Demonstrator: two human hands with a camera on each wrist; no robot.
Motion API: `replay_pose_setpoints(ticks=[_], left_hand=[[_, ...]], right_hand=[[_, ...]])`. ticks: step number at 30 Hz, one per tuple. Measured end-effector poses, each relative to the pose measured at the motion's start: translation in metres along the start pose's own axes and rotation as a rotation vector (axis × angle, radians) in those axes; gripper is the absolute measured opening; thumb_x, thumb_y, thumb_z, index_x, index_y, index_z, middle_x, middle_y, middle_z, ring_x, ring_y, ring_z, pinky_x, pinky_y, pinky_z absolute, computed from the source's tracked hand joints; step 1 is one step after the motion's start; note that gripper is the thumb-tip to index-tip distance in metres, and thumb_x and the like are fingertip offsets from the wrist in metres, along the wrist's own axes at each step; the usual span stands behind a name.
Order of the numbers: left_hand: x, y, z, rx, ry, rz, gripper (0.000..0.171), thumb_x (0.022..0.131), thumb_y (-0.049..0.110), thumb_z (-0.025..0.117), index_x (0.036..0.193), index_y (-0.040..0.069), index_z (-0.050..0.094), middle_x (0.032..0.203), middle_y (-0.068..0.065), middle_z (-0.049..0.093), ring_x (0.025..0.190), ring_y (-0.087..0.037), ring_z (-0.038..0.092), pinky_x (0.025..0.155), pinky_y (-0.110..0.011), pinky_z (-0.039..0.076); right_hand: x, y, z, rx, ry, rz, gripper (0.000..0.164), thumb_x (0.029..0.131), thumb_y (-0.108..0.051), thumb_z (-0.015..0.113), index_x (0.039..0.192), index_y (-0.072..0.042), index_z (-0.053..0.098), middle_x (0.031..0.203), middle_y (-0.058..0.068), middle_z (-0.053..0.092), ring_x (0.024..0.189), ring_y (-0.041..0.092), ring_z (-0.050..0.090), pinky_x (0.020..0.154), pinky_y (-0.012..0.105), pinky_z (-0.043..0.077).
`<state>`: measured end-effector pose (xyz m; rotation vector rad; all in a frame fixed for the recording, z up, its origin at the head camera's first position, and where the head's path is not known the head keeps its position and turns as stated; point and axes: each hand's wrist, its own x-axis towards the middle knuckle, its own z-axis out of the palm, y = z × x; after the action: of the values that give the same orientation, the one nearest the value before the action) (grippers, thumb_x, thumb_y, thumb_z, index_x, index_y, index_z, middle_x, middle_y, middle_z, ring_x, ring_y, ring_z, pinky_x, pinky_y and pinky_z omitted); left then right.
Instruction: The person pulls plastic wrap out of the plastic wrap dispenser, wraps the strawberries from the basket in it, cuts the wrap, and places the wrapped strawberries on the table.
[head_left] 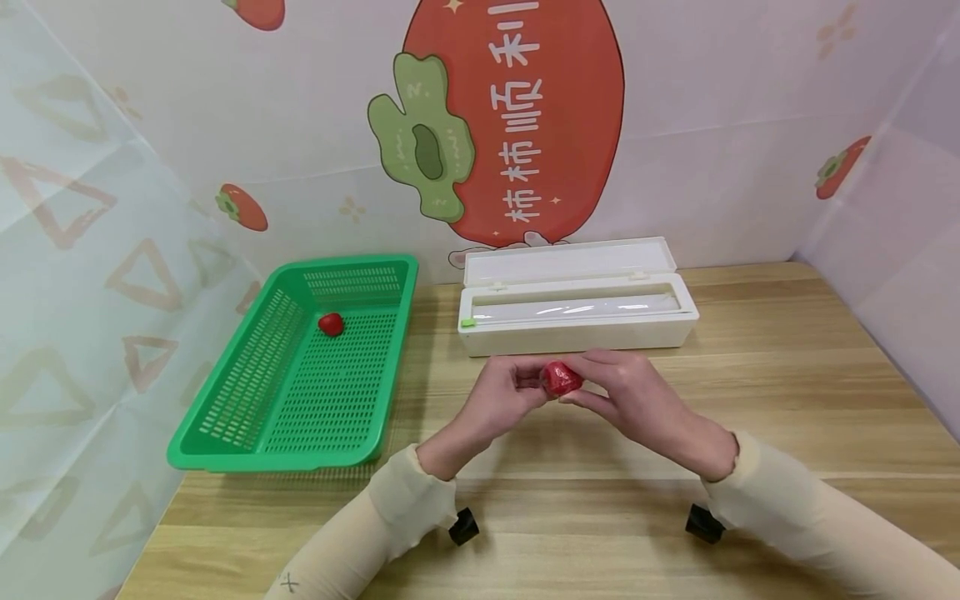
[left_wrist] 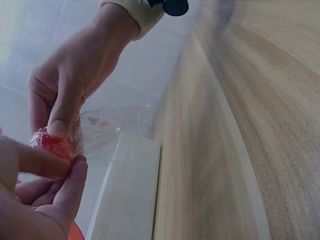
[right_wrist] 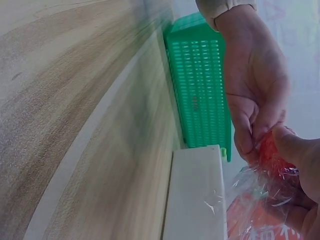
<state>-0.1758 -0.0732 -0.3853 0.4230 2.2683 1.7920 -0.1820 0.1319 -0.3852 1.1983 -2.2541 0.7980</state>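
Observation:
Both hands meet over the table in front of the white box and hold a red strawberry [head_left: 561,379] wrapped in clear cling film. My left hand [head_left: 504,395] pinches it from the left, and my right hand [head_left: 624,393] from the right with thumb and fingers. In the left wrist view a loose tail of cling film [left_wrist: 117,127] trails from the fruit. The right wrist view shows crumpled film [right_wrist: 250,195] hanging below it. Behind the hands stands the open cling film dispenser [head_left: 577,335], its lid raised and a film roll [head_left: 573,308] inside.
On the left sits a green plastic basket [head_left: 291,460] with one red strawberry [head_left: 331,324] in it. Printed white sheets [head_left: 735,150] close off the back and sides of the wooden table [head_left: 787,358].

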Motion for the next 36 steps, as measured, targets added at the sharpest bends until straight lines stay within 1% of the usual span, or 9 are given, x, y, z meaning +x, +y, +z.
replay_pose_setpoints(ticks=[5, 10, 14, 20, 23, 26, 30, 33, 36], left_hand=[[-0.001, 0.0, -0.001, -0.086, -0.042, -0.018, 0.033, 0.088, 0.008, 0.07, 0.121, 0.007, 0.07, 0.113, -0.012, 0.073, 0.091, -0.009, 0.069, 0.082, -0.024, 0.057], [0.0, -0.002, 0.0, -0.034, -0.061, -0.005, 0.033, 0.086, 0.023, 0.078, 0.117, 0.014, 0.072, 0.11, -0.005, 0.074, 0.092, -0.011, 0.07, 0.082, -0.025, 0.059], [0.0, -0.002, 0.001, -0.008, -0.046, -0.029, 0.036, 0.084, 0.022, 0.08, 0.118, 0.013, 0.071, 0.111, -0.005, 0.075, 0.092, -0.012, 0.071, 0.081, -0.026, 0.059], [-0.001, -0.001, 0.0, -0.005, -0.034, -0.1, 0.051, 0.082, 0.019, 0.081, 0.127, 0.007, 0.06, 0.111, -0.008, 0.075, 0.093, -0.014, 0.073, 0.082, -0.027, 0.059], [-0.001, -0.002, -0.002, -0.009, -0.036, -0.101, 0.048, 0.082, 0.016, 0.081, 0.124, 0.004, 0.061, 0.11, -0.011, 0.075, 0.089, -0.015, 0.073, 0.082, -0.027, 0.059], [-0.001, -0.002, -0.004, -0.017, -0.033, -0.097, 0.044, 0.082, 0.015, 0.081, 0.12, 0.003, 0.063, 0.109, -0.013, 0.074, 0.089, -0.015, 0.072, 0.082, -0.028, 0.06], [-0.001, -0.002, -0.006, -0.019, -0.039, -0.084, 0.041, 0.082, 0.016, 0.08, 0.117, 0.003, 0.064, 0.11, -0.013, 0.073, 0.091, -0.015, 0.071, 0.084, -0.028, 0.059], [-0.001, -0.002, -0.007, -0.026, -0.051, -0.067, 0.039, 0.082, 0.015, 0.08, 0.117, 0.003, 0.065, 0.111, -0.013, 0.072, 0.093, -0.014, 0.07, 0.086, -0.028, 0.059], [-0.001, -0.002, -0.007, -0.041, -0.065, -0.059, 0.039, 0.082, 0.012, 0.08, 0.117, 0.005, 0.066, 0.113, -0.014, 0.071, 0.093, -0.014, 0.071, 0.086, -0.028, 0.059]], right_hand=[[-0.001, 0.002, 0.002, -0.022, 0.007, -0.009, 0.049, 0.07, -0.016, 0.087, 0.116, -0.007, 0.072, 0.101, 0.004, 0.076, 0.088, 0.015, 0.073, 0.075, 0.03, 0.06], [-0.002, 0.002, 0.004, -0.028, 0.017, -0.01, 0.05, 0.068, -0.014, 0.089, 0.115, -0.007, 0.073, 0.1, 0.004, 0.077, 0.086, 0.014, 0.073, 0.075, 0.031, 0.06], [-0.003, 0.001, 0.005, -0.036, 0.015, 0.008, 0.05, 0.066, -0.014, 0.091, 0.113, -0.007, 0.074, 0.095, 0.004, 0.077, 0.081, 0.012, 0.073, 0.071, 0.031, 0.061], [-0.003, 0.003, 0.005, -0.014, -0.013, 0.027, 0.051, 0.064, -0.019, 0.093, 0.109, -0.006, 0.075, 0.095, 0.003, 0.077, 0.079, 0.01, 0.072, 0.071, 0.027, 0.06], [-0.003, 0.006, 0.001, 0.047, -0.034, 0.054, 0.05, 0.065, -0.02, 0.092, 0.11, -0.008, 0.075, 0.097, 0.001, 0.077, 0.08, 0.009, 0.072, 0.072, 0.028, 0.06], [-0.003, 0.008, -0.006, 0.079, -0.049, 0.118, 0.051, 0.066, -0.024, 0.092, 0.111, -0.008, 0.074, 0.1, 0.001, 0.077, 0.084, 0.012, 0.073, 0.074, 0.032, 0.06], [-0.001, 0.01, -0.013, 0.117, -0.12, 0.226, 0.058, 0.069, -0.031, 0.09, 0.118, -0.007, 0.071, 0.112, 0.005, 0.075, 0.099, 0.018, 0.072, 0.083, 0.04, 0.06], [0.001, 0.011, -0.014, 0.193, -0.231, 0.301, 0.062, 0.074, -0.034, 0.087, 0.126, -0.006, 0.066, 0.124, 0.006, 0.07, 0.112, 0.023, 0.068, 0.092, 0.044, 0.056], [0.002, 0.011, -0.012, 0.286, -0.337, 0.363, 0.058, 0.08, -0.031, 0.083, 0.13, -0.009, 0.063, 0.127, 0.004, 0.068, 0.117, 0.024, 0.065, 0.097, 0.047, 0.054]])
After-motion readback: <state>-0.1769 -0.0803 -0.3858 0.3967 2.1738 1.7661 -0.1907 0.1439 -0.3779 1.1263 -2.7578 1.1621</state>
